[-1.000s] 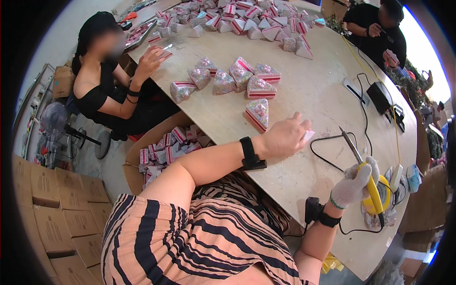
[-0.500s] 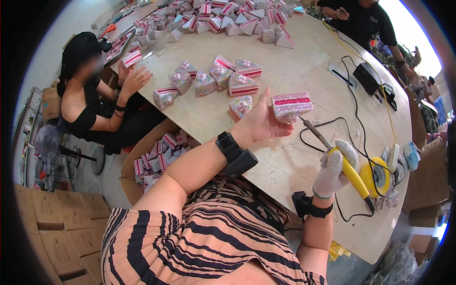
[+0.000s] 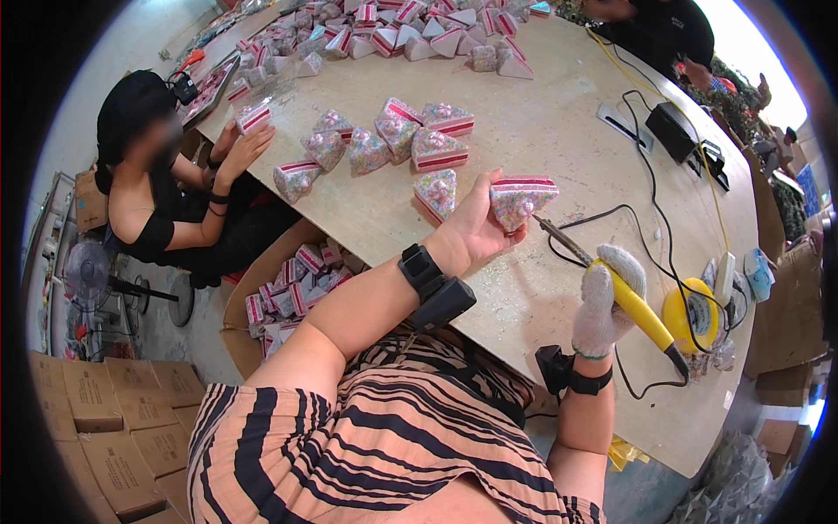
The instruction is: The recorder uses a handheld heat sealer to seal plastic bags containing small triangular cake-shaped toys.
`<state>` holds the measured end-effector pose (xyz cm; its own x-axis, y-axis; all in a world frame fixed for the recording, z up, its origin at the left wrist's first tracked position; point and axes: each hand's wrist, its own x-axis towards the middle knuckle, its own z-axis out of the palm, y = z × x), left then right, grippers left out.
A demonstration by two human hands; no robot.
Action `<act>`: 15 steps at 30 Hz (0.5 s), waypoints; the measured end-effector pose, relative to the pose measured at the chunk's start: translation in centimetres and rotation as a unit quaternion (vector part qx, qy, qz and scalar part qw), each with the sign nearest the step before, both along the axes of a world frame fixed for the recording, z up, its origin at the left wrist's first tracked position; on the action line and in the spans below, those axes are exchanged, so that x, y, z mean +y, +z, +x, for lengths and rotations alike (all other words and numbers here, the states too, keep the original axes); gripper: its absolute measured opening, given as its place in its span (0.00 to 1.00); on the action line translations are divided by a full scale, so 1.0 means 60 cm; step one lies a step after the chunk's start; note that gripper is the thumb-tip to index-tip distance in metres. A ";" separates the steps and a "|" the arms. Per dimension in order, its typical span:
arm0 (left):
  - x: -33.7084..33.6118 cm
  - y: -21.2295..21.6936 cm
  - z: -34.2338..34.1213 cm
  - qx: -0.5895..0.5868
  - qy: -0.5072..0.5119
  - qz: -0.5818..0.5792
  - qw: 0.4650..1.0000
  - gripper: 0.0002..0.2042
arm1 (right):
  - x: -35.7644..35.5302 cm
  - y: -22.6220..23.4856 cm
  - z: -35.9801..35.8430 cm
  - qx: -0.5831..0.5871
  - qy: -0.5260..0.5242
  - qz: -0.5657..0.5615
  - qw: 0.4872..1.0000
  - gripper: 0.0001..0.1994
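My bare left hand (image 3: 478,225) is closed on a fake cake slice (image 3: 521,197), wedge-shaped, with a red stripe along its white side and pastel sprinkles on its top. In my gloved right hand (image 3: 613,293) is a soldering iron (image 3: 644,307) with a yellow handle. Its metal tip points up and left, close to the slice's sprinkled face; whether they touch I cannot tell. Just left of my left hand a single sprinkled slice (image 3: 435,196) rests on the table. Several more slices (image 3: 397,131) stand in a loose group beyond it.
A large heap of slices (image 3: 419,33) covers the table's far end. A box of slices (image 3: 292,284) stands below the left edge. At left a person (image 3: 166,166) holds another slice. Black cords, a black power adapter (image 3: 670,133) and yellow tape (image 3: 690,316) lie at right.
My left hand has turned the slice, so its sprinkled top now faces me more. The iron's tip has shifted up and left with it.
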<state>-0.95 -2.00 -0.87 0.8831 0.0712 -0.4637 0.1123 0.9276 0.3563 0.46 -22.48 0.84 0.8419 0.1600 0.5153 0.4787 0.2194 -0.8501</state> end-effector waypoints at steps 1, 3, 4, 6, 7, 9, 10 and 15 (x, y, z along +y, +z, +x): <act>0.000 0.000 0.000 0.000 0.001 -0.001 1.000 0.19 | 0.001 0.000 -0.001 0.010 0.003 -0.003 1.000 0.10; 0.000 0.000 0.000 0.003 0.001 0.005 1.000 0.19 | 0.000 0.000 0.000 0.008 0.005 -0.005 1.000 0.10; -0.001 0.000 0.000 0.003 0.001 0.005 1.000 0.19 | 0.000 0.001 0.000 0.005 0.005 -0.006 1.000 0.10; -0.002 -0.001 -0.001 0.006 0.000 0.002 1.000 0.20 | 0.001 0.001 0.000 0.007 0.007 -0.005 1.000 0.10; -0.001 -0.001 -0.001 0.007 0.001 0.002 1.000 0.20 | 0.002 0.000 0.000 0.009 0.010 -0.004 1.000 0.10; -0.002 -0.002 -0.001 0.006 0.000 0.006 1.000 0.19 | 0.003 0.000 -0.001 0.009 0.010 -0.006 1.000 0.10; -0.001 -0.002 -0.001 0.006 0.000 0.006 1.000 0.19 | 0.003 0.001 -0.001 0.009 0.010 -0.007 1.000 0.10; -0.003 -0.001 0.000 0.009 -0.005 0.008 1.000 0.19 | 0.004 0.001 -0.002 0.011 0.013 -0.004 1.000 0.10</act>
<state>-0.98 -2.17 -0.90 0.8757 0.0709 -0.4776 0.1268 0.9207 0.3692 0.34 -22.24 0.87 0.8487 0.1863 0.4949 0.4538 0.2240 -0.8625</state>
